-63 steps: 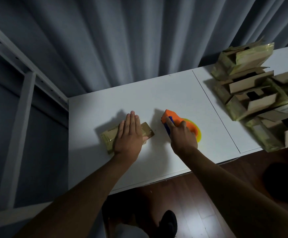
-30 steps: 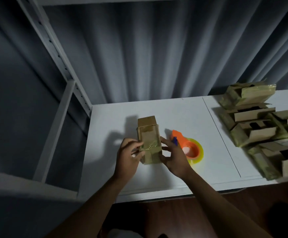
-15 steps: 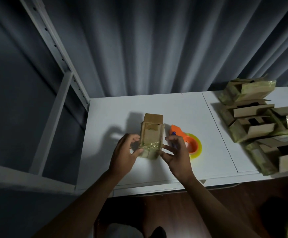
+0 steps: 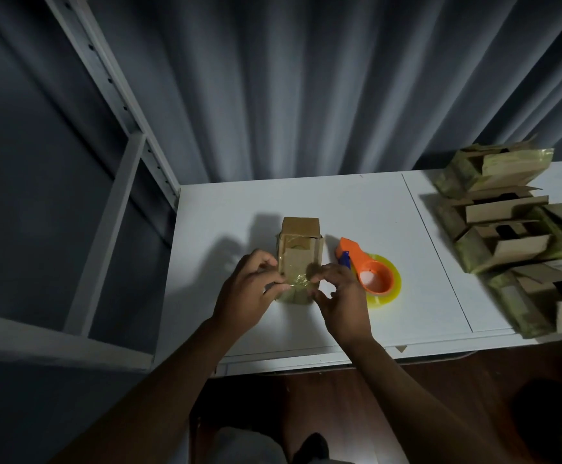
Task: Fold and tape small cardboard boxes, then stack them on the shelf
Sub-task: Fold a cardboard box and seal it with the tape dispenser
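A small brown cardboard box (image 4: 300, 249) stands on end on the white table (image 4: 340, 202), with clear tape across its near face. My left hand (image 4: 246, 289) pinches the box's lower left edge with curled fingers. My right hand (image 4: 338, 296) pinches the lower right edge, thumb and fingertips on the taped part. An orange tape dispenser (image 4: 368, 271) with a yellowish roll lies just right of the box, close to my right hand.
A heap of several unfolded cardboard boxes (image 4: 514, 229) covers the table's right side. A white metal shelf frame (image 4: 112, 202) stands to the left of the table. Grey curtains (image 4: 306, 78) hang behind. Dark wooden floor shows below the table's front edge.
The box went from lying flat under my left palm to standing on end between both hands. My right hand left the tape dispenser and now pinches the box.
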